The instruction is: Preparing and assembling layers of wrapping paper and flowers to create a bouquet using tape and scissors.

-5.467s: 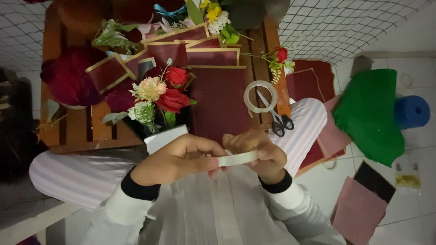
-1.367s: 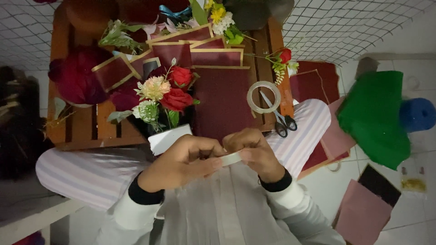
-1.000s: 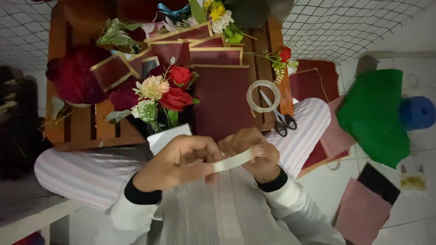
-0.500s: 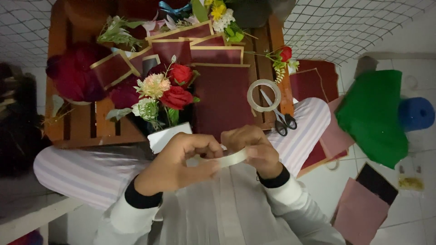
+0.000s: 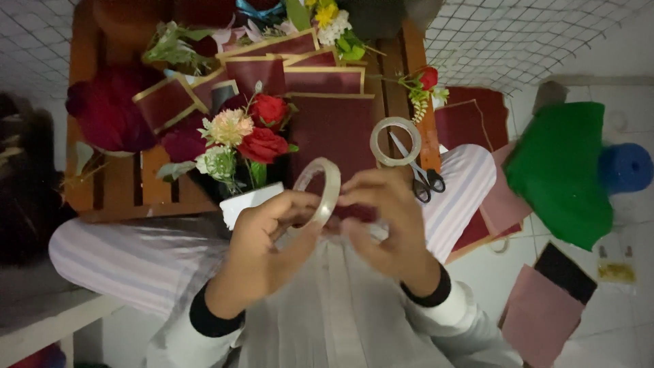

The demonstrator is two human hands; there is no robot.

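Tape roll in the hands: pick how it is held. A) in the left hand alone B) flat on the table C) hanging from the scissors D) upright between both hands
D: the tape roll stands on edge, with the left hand and right hand both gripping it above the lap.

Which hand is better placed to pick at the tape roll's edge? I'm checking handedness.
Probably the right hand: its fingers look free beside the tape roll, while the left hand grips the roll upright.

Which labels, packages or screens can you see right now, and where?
No screens or packages.
One small printed card: on the white floor tiles at far right, below the blue roll; rectangular, pale with a yellowish patch.
Tape roll in both hands: clear, no label showing.
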